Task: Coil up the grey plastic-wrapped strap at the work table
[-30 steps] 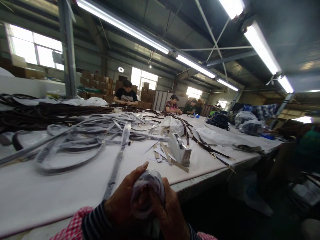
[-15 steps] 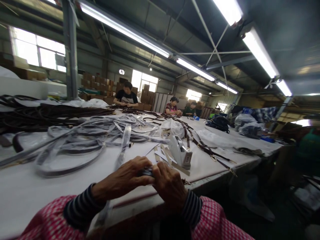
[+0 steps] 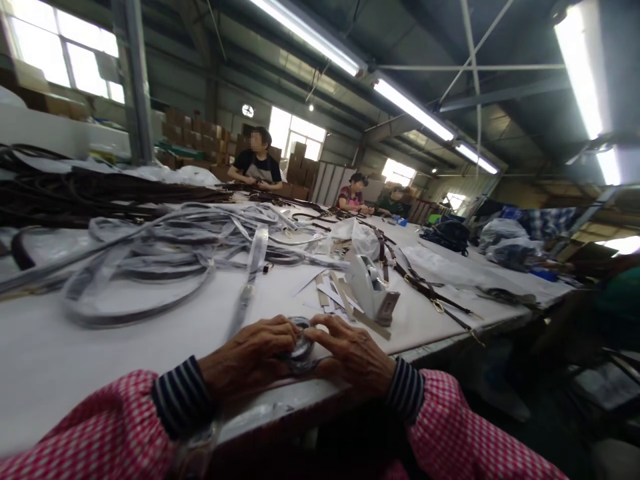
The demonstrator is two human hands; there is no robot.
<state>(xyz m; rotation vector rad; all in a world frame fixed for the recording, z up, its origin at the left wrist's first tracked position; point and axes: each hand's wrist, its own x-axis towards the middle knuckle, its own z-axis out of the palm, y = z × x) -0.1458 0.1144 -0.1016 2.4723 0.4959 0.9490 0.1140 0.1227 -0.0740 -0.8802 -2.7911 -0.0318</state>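
Two hands have dropped since a sec ago: left hand (image 3: 250,363) & right hand (image 3: 353,353) now rest on white flat counter (image 3: 75,353), lower centre of frame, each grip pinched tight on small grey plastic-wrapped strap coil (image 3: 301,347) lying between them, so handling's moved from mid-air to surface. Fingers hide most of coil; its ends & fastening can't be made out.

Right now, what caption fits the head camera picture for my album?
Left hand and right hand grip a coiled strap on the table.
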